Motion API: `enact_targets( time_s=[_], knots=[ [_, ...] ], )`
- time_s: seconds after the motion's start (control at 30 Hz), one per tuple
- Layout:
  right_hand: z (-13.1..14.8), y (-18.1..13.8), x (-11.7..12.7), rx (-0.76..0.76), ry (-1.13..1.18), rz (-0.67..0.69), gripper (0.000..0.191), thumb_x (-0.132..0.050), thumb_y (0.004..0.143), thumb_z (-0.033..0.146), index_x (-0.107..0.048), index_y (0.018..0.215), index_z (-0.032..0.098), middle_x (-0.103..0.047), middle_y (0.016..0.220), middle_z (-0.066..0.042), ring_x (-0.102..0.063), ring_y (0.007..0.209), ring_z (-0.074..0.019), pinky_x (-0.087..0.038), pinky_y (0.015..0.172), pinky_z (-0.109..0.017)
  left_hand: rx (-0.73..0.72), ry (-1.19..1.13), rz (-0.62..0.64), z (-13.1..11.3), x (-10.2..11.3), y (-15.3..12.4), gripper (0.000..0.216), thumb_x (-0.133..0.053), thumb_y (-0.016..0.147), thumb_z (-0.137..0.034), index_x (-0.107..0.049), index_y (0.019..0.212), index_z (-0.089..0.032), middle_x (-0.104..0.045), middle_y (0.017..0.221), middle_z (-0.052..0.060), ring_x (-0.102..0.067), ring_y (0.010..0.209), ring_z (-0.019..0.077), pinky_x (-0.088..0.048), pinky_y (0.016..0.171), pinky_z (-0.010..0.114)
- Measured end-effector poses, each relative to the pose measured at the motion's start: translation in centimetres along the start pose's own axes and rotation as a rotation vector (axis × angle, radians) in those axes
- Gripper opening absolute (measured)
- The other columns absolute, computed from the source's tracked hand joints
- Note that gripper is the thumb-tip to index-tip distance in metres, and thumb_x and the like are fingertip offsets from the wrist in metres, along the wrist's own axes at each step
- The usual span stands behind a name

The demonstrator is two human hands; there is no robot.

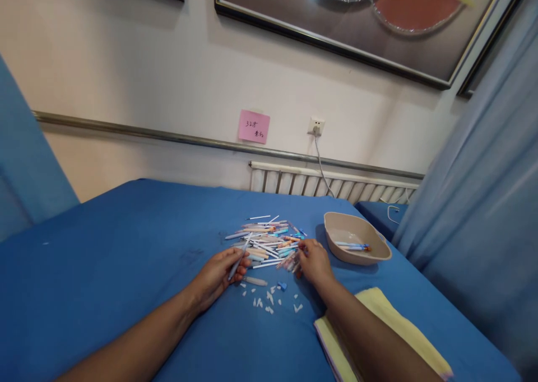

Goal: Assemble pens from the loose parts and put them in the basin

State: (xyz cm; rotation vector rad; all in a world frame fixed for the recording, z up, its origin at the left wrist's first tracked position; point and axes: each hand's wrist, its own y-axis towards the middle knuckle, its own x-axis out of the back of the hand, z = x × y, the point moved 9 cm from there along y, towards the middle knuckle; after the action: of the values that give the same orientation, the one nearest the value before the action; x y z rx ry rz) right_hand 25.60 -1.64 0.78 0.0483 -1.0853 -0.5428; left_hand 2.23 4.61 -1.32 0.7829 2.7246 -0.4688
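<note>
A loose pile of pen parts (269, 242), with white refills, coloured barrels and caps, lies on the blue cloth. My left hand (221, 273) is closed around a grey-blue pen (238, 261) at the pile's left side, its thin white end pointing up toward the pile. At the right edge, my right hand (314, 261) has its fingers bent down among the parts; what they grip is hidden. Below the pile lie a pale translucent barrel (255, 281), a small blue piece (282, 285) and several small white bits (269, 298).
A beige basin (357, 225) holding a few pens (353, 246) stands right of the pile. A folded yellow cloth (390, 320) lies under my right forearm. Behind the blue-covered table (138, 225) are a radiator (294, 180) and wall. A blue curtain (474, 203) hangs at right.
</note>
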Motion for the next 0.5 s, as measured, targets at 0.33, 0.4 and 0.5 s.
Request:
enact_targets(
  time_s=[0.33, 0.4, 0.5],
  knots=[
    [-0.7, 2.1, -1.3, 0.128, -0.186, 0.152, 0.032, -0.048, 0.085, 0.018, -0.061, 0.113, 0.023, -0.062, 0.113, -0.006, -0.05, 0.106, -0.0217, -0.032, 0.091, -0.03, 0.013, 0.036, 0.017, 0.2, -0.1, 0.2, 0.024, -0.069, 0.073, -0.032, -0.058, 0.084, -0.014, -0.064, 0.071, 0.001, -0.054, 0.054, 0.0087, -0.04, 0.051, 0.02],
    [-0.9, 2.1, -1.3, 0.136, -0.183, 0.164, 0.031, -0.05, 0.085, 0.019, -0.061, 0.113, 0.023, -0.062, 0.112, -0.006, -0.051, 0.104, -0.0217, -0.032, 0.09, -0.03, 0.02, 0.04, 0.02, 0.2, -0.3, 0.2, 0.023, -0.069, 0.074, -0.032, -0.058, 0.084, -0.014, -0.064, 0.071, 0.001, -0.053, 0.055, 0.0084, -0.04, 0.052, 0.02],
    [-1.0, 2.0, -1.5, 0.156, -0.159, 0.194, 0.029, -0.051, 0.085, 0.02, -0.061, 0.112, 0.023, -0.062, 0.11, -0.006, -0.052, 0.104, -0.0211, -0.033, 0.091, -0.029, 0.028, 0.045, 0.032, 0.2, -0.5, 0.1, 0.024, -0.069, 0.075, -0.033, -0.058, 0.085, -0.015, -0.064, 0.073, 0.001, -0.054, 0.057, 0.0086, -0.041, 0.053, 0.02]
  ],
)
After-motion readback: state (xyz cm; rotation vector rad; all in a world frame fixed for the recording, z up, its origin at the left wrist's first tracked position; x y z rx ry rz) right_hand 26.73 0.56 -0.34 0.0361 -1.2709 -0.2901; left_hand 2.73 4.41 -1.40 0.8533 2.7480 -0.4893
